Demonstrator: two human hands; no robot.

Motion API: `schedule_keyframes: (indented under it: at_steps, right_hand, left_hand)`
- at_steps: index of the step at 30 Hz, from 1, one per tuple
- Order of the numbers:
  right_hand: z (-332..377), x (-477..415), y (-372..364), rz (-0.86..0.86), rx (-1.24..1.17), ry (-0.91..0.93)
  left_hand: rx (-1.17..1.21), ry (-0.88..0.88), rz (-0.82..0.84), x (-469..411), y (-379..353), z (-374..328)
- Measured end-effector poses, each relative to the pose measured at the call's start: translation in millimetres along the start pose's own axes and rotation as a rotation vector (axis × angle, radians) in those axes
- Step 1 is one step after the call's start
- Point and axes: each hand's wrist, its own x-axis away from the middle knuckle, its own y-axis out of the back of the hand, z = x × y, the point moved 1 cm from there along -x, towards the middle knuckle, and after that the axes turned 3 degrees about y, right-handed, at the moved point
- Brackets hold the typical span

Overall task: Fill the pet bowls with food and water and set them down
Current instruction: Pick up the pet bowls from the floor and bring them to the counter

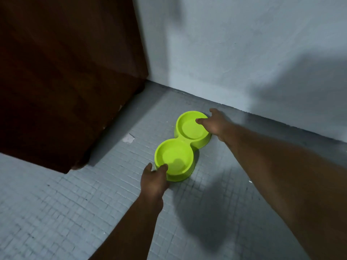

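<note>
A lime-green double pet bowl (pixel 185 141) rests on the tiled floor close to the wall, its two round wells joined at a narrow waist. Both wells look bare, with no food or water visible. My left hand (pixel 155 180) is at the near well, thumb hooked over its rim and fingers on the outer side. My right hand (pixel 216 124) is at the far well, thumb over the rim and fingers spread along the outer wall.
A dark brown wooden cabinet (pixel 62 81) stands on short feet to the left of the bowl. A pale blue-grey wall (pixel 244 53) runs behind it. The floor is small grey mosaic tile (pixel 75 212), with a white scrap (pixel 128 138) near the cabinet.
</note>
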Motion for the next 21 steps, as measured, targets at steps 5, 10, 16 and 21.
schedule_keyframes:
  at_steps: [5,10,16,21]
  right_hand:
    - [-4.9,-4.3,-8.8,0.081,0.039,0.007]
    - [10.7,19.9,3.1,-0.053,-0.091,0.125]
    - [41.0,48.5,52.5,-0.290,-0.286,0.123]
    - [88.6,107.3,119.9,-0.484,-0.372,0.144]
  left_hand:
    - [-0.011,-0.048,0.020,4.9,-5.2,-0.9]
    - [-0.079,-0.174,-0.062,21.3,3.5,-19.6]
    - [-0.021,-0.304,-0.002,47.4,1.2,-79.6]
    - [-0.045,-0.425,0.045,92.0,-10.3,-145.3]
